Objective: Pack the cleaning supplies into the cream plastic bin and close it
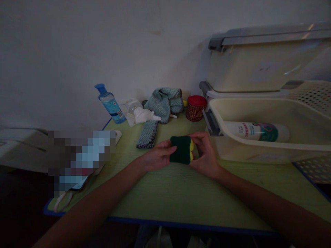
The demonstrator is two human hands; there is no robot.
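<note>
A scrub sponge (180, 150) with a dark green scouring face and a yellow body is held up over the green table (165, 199). From the left side, my left hand (157, 156) pinches it, with the thumb on the green face. My right hand (205, 155) grips its yellow side, the fingers curled round. A little reddish colour shows near the right fingers; I cannot make out what it is. Just behind my left hand lies a folded grey-blue cloth (147, 135), and a crumpled cloth (164, 103) sits further back.
Along the wall stand a blue bottle (111, 105), white crumpled plastic (142, 114) and a red-lidded tub (196, 108). On the right, an open cream bin (258, 151) contains a white-and-green canister (258, 132); a lidded box (253, 69) is behind it. A blurred-out object (88, 158) lies at left.
</note>
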